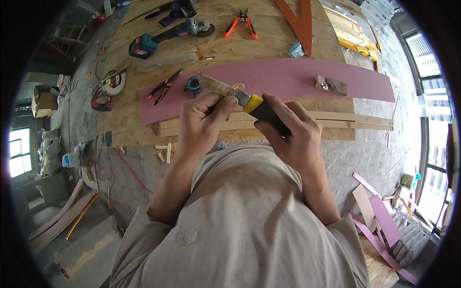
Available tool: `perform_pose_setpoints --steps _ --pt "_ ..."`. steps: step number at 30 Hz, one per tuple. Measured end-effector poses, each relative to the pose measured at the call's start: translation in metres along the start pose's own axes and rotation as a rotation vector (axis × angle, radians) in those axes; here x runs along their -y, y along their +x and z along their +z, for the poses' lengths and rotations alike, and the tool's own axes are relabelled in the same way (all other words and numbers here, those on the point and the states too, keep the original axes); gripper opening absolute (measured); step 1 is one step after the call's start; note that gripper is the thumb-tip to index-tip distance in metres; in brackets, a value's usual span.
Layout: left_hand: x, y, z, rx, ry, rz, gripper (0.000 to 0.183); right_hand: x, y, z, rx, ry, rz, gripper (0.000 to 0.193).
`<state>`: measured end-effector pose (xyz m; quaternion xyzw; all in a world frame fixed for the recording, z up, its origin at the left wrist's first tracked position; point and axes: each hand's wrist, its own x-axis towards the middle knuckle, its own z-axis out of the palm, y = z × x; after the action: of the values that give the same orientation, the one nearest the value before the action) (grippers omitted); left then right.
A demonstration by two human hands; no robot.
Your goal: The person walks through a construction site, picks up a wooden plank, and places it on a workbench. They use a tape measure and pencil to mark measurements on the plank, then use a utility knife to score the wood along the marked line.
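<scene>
My left hand is closed around a short, rough piece of wood, whose far end sticks out past the fingers. A utility knife with a black and yellow handle is gripped in my right hand. Its blade end points left and meets the wood by my left thumb, where a thin curled shaving stands up. Both hands are above the near edge of a long pink board. Just beyond my left hand lie a small blue round object and red-and-black pliers.
Pale wooden strips lie along the worktable's near edge. A block with a metal part rests on the pink board. Farther back are an angle grinder, orange-handled pliers, a clear bottle and an orange triangular frame.
</scene>
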<state>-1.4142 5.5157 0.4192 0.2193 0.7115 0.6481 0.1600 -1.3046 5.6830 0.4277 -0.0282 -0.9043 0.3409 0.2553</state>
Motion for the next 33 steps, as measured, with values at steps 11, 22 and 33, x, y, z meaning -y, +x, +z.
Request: perform_pose_setpoints --steps 11,22,33 --pt "0.004 -0.001 0.002 -0.017 -0.020 0.036 0.022 0.002 -0.001 0.001 -0.018 0.001 -0.008 0.048" --pt "0.008 0.000 0.001 0.041 -0.004 0.092 0.024 0.005 -0.001 0.000 -0.011 0.011 0.031 0.048" --pt "0.002 -0.001 0.001 0.000 -0.021 0.098 0.020 0.005 -0.003 0.000 0.031 0.052 0.056 0.048"
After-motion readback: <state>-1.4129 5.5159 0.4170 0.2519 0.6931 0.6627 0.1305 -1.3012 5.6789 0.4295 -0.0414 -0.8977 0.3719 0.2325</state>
